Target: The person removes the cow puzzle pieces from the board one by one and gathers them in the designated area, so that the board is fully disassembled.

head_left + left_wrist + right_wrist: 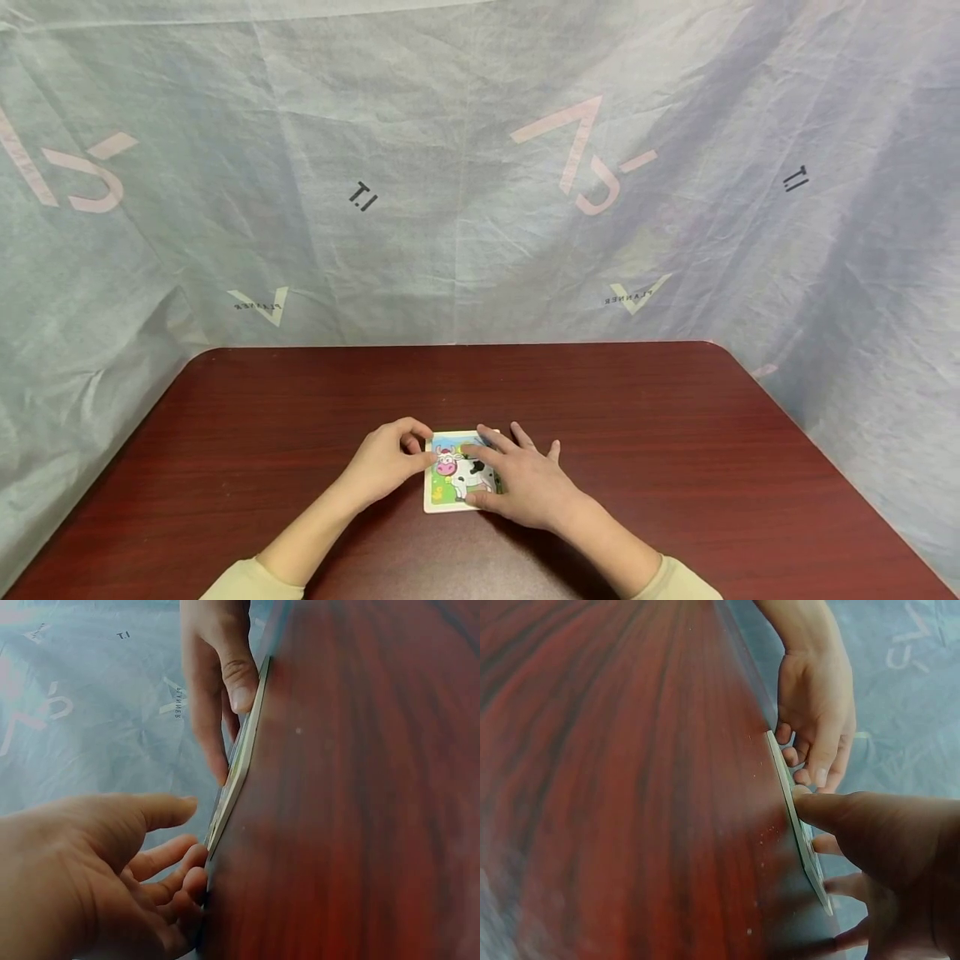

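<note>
A thin square board [466, 473] with a pale border lies flat on the table, showing a cartoon cow on green grass under blue sky. At its left edge is my left hand [384, 460], thumb apart from the loosely bent fingers, fingertips right at the edge. My right hand [531, 483] lies over the board's right side with its fingers spread; thumb and fingertips rest on the picture and hide part of it. Seen low from the right wrist, the board [799, 817] shows as a pale edge beneath the right thumb [829, 810].
The dark red wood-grain table [300, 400] has rounded far corners. Grey-white fabric [450, 167] printed with letters hangs behind it and along both sides.
</note>
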Demonstrator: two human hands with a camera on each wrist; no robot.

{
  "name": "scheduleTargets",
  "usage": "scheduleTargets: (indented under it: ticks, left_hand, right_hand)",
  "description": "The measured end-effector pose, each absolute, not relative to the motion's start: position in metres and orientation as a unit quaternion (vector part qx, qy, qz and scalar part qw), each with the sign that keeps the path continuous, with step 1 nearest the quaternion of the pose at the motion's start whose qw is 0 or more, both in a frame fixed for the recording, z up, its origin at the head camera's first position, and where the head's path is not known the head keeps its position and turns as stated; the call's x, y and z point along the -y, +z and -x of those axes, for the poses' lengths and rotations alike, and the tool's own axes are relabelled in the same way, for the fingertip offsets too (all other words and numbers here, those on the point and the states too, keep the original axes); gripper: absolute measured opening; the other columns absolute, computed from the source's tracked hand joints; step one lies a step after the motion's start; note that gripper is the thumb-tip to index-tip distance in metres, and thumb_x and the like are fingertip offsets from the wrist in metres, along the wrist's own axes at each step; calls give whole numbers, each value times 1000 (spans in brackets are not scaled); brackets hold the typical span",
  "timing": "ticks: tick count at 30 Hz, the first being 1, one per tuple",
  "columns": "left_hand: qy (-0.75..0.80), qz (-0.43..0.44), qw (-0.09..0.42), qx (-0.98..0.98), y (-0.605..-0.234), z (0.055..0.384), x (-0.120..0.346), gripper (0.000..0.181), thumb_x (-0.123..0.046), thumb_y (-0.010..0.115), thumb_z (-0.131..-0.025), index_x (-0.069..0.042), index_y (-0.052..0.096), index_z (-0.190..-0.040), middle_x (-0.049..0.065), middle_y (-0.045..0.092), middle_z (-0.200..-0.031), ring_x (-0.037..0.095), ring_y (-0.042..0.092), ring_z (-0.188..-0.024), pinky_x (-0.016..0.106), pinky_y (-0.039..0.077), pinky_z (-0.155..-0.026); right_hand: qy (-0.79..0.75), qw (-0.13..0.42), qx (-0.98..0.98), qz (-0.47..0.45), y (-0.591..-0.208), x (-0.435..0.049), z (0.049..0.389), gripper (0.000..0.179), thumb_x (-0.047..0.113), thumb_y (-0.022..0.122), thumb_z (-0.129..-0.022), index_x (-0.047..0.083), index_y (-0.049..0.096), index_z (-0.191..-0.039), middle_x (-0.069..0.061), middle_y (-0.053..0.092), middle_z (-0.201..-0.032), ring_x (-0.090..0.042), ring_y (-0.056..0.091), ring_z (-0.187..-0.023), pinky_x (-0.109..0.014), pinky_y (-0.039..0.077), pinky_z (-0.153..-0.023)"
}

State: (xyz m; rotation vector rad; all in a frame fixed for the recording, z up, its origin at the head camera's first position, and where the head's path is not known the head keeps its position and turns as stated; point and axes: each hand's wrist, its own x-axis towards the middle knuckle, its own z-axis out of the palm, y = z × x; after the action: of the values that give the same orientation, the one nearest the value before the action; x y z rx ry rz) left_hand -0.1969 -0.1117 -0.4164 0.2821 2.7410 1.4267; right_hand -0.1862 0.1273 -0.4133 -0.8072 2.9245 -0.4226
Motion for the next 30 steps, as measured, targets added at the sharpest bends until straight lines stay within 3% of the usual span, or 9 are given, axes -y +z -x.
scheduleTargets:
  ticks: [8,20,30]
  left_hand:
    - [448,-78,17,-890,-414,197,108,28,-14,81,-85,-6,69,-110,1,55,-76,15,46,-59,28,36,-53]
    - [411,-64,12,-909,-418,200,105,27,-16,83,-82,-11,72,-107,-3,56,-78,15,48,-63,31,37,-56]
    - [420,-63,18,-905,-414,198,103,25,-15,80,-86,-9,71,-108,-2,56,-80,14,47,-61,29,36,-55]
  right_hand:
    - [-135,40,-955,262,-414,-126,186,64,59,66,-92,36,50,-149,1,35,-161,-46,28,-145,-89,20,-89]
    - [-131,36,-956,260,-415,-126,186,64,59,66,-91,36,50,-149,1,36,-161,-46,30,-145,-88,21,-89]
    - [-124,37,-958,256,-415,-126,187,64,60,65,-91,36,50,-149,1,35,-161,-46,29,-145,-88,22,-90]
